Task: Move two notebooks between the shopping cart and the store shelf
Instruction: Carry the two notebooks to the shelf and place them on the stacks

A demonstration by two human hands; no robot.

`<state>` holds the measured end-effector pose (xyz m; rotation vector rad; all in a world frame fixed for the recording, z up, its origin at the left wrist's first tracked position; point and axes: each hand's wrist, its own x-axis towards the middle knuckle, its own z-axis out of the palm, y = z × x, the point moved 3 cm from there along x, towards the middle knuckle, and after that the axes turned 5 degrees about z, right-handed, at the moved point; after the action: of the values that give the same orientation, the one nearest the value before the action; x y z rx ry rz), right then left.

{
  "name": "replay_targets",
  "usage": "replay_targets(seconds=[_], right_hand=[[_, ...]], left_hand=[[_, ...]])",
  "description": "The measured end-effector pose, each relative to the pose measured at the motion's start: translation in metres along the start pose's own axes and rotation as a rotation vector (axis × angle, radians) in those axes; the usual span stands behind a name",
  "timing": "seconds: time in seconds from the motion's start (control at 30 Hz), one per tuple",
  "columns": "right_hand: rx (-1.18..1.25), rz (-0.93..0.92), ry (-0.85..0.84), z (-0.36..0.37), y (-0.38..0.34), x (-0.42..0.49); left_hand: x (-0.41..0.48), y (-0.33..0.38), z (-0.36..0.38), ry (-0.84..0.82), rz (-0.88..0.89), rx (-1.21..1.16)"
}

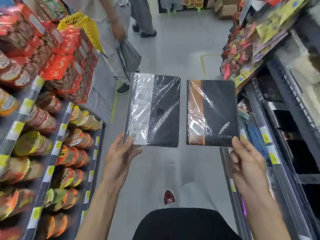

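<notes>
I hold two plastic-wrapped notebooks side by side over the aisle floor. My left hand (121, 153) pinches the lower left corner of the black notebook with a silver-white strip (154, 110). The lower right corner of the black notebook with an orange-brown strip and a feather mark (212, 113) is pinched in my right hand (245, 161). Both notebooks face up toward me, a narrow gap between them. No shopping cart is in view.
Shelves of red and yellow snack packs (52, 101) line the left. A shelf with stationery and dark compartments (277, 118) lines the right. Two people (121, 40) stand ahead in the grey aisle, one carrying a grey bag (129, 56).
</notes>
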<state>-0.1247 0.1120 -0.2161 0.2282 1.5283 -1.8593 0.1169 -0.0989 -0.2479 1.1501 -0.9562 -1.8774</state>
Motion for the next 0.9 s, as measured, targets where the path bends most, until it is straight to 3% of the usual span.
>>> replay_targets(seconds=[0.37, 0.5, 0.9], right_hand=[[0.181, -0.047, 0.272, -0.013, -0.023, 0.088], [0.256, -0.049, 0.379, -0.027, -0.028, 0.112], [0.444, -0.126, 0.728, -0.051, -0.019, 0.104]], left_hand=[[0.141, -0.003, 0.126, -0.322, -0.125, 0.182], [0.182, -0.012, 0.173, -0.371, -0.191, 0.233], [0.238, -0.068, 0.291, -0.778, -0.366, 0.480]])
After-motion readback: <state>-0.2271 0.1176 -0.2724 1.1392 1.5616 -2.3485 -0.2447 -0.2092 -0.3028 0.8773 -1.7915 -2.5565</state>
